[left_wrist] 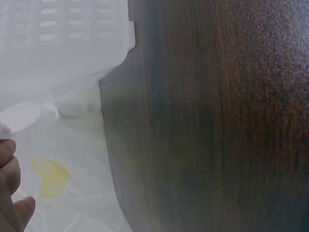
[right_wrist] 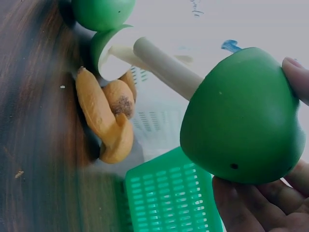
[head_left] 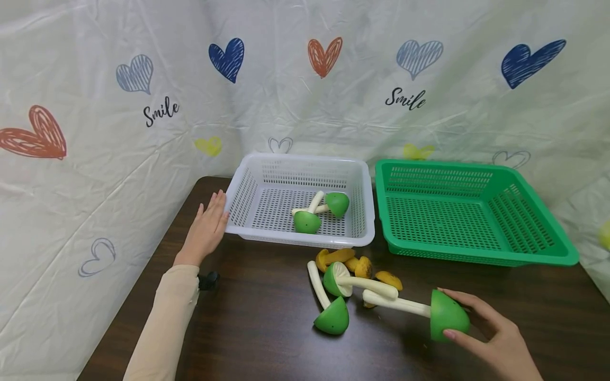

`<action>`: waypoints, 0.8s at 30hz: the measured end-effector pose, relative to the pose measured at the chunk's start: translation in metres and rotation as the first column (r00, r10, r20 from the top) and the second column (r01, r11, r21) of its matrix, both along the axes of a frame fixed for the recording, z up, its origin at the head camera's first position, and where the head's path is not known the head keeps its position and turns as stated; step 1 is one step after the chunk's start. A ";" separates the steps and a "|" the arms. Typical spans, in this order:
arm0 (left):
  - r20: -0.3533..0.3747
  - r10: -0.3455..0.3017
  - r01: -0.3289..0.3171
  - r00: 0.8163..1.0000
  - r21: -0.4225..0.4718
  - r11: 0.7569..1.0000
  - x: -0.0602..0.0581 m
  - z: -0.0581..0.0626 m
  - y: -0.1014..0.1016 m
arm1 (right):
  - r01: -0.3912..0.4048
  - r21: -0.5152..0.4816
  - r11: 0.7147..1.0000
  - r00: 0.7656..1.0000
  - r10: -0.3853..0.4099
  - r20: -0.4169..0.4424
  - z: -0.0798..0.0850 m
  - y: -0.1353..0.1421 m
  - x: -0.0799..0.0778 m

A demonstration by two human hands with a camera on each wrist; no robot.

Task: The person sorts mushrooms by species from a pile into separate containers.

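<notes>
My right hand [head_left: 495, 333] grips a toy mushroom by its green cap [head_left: 448, 316], thumb on one side and fingers on the other. Its white stem points left over the pile, and in the right wrist view the cap [right_wrist: 244, 118] fills much of the picture. At the white basket [head_left: 300, 239], my left hand [head_left: 206, 227] rests its straight fingers against the left rim. Two more green-capped mushrooms [head_left: 332, 316] lie on the table, one with its pale gills [head_left: 342, 279] showing. Inside the white basket lie two green-capped mushrooms [head_left: 307, 222] with crossed stems.
Several small yellow-brown mushrooms [head_left: 388, 279] lie in front of the baskets, partly behind the green-capped ones. A green basket [head_left: 476, 257] stands right of the white one on the dark wooden table [head_left: 257, 317]. A white cloth with printed hearts [head_left: 324, 57] hangs behind.
</notes>
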State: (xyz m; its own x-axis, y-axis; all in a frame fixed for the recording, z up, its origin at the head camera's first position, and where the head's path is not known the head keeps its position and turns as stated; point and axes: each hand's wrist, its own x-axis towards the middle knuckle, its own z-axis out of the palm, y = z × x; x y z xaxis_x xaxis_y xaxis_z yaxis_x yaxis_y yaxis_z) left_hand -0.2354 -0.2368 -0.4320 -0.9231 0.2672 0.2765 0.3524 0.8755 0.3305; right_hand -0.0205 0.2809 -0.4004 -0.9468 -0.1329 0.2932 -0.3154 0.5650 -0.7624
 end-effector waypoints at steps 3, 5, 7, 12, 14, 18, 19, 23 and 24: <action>0.001 -0.001 0.001 1.000 -0.001 1.000 0.000 0.000 0.000 | 0.003 0.007 1.000 1.000 -0.003 -0.005 0.004 -0.001 0.000; 0.000 -0.003 0.003 1.000 0.000 1.000 0.000 0.000 0.000 | 0.005 0.009 1.000 1.000 -0.004 -0.009 0.006 0.000 0.000; -0.003 -0.005 0.005 1.000 -0.003 1.000 0.000 0.000 0.000 | 0.003 0.007 1.000 1.000 -0.003 -0.013 0.007 0.000 0.000; 0.001 -0.001 0.001 1.000 -0.004 1.000 0.000 0.000 -0.001 | -0.009 -0.019 1.000 1.000 0.009 -0.021 0.009 0.003 -0.001; 0.006 0.000 0.000 1.000 -0.002 1.000 0.000 0.000 -0.001 | -0.010 -0.030 1.000 1.000 0.010 -0.027 0.009 0.004 -0.002; 0.002 0.002 -0.002 1.000 -0.005 1.000 0.000 0.000 -0.001 | -0.025 -0.051 0.998 0.999 0.023 -0.043 0.009 0.006 -0.003; 0.001 0.003 -0.003 1.000 -0.005 1.000 0.000 0.000 -0.001 | -0.032 -0.058 0.998 0.999 0.029 -0.045 0.010 0.006 -0.003; -0.003 0.000 0.000 1.000 0.003 1.000 0.000 0.000 0.000 | -0.060 -0.109 0.992 0.997 0.056 -0.045 0.013 0.007 -0.004; -0.002 -0.002 0.002 1.000 0.005 1.000 0.000 0.000 0.000 | -0.068 -0.124 0.990 0.997 0.062 -0.048 0.014 0.007 -0.005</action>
